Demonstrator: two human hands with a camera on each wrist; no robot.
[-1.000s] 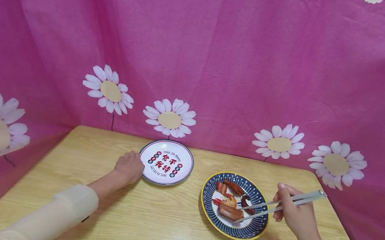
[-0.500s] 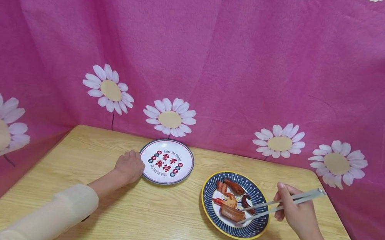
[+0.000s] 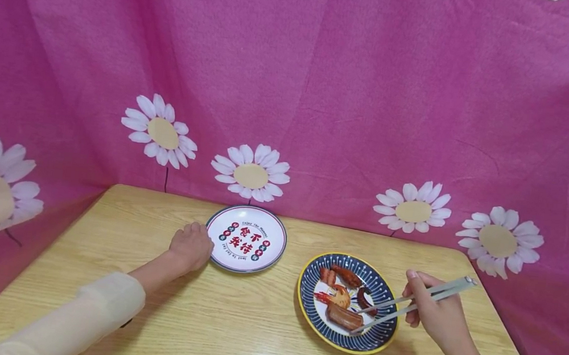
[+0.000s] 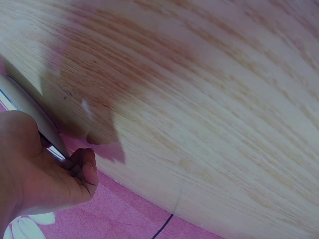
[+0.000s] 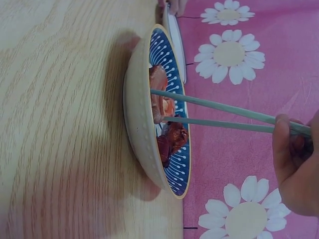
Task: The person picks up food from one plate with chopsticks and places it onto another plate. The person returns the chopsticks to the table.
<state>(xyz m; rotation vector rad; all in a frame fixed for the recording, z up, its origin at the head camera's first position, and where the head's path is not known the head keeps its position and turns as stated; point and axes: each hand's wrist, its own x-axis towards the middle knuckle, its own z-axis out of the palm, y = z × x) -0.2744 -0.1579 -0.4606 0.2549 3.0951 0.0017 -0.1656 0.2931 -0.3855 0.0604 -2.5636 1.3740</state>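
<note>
My right hand (image 3: 438, 318) holds a pair of pale grey-green chopsticks (image 3: 386, 317), their tips apart at the right end of a brown sausage-like piece (image 3: 345, 317). That piece lies on a deep blue-patterned plate (image 3: 310, 297) with a yellow rim. Beside it are a shrimp (image 3: 339, 296), a glazed brown piece like a chicken wing (image 3: 347, 275), a small reddish striped piece (image 3: 327, 277) and a dark curved piece (image 3: 367, 302). Over at the left, my left hand (image 3: 192, 247) grips the edge of a white plate (image 3: 246, 239) with red characters; in the left wrist view its fingers curl at the rim.
Both plates stand on a light wooden table (image 3: 229, 321). Close behind its far edge hangs a pink cloth (image 3: 322, 101) printed with white daisies, which also closes in both sides. The white plate is near that far edge.
The sausage-like piece has shifted slightly to the right on the blue plate and turned a little. The chopsticks' rear ends have moved slightly left. My left hand and the white plate look unmoved.
</note>
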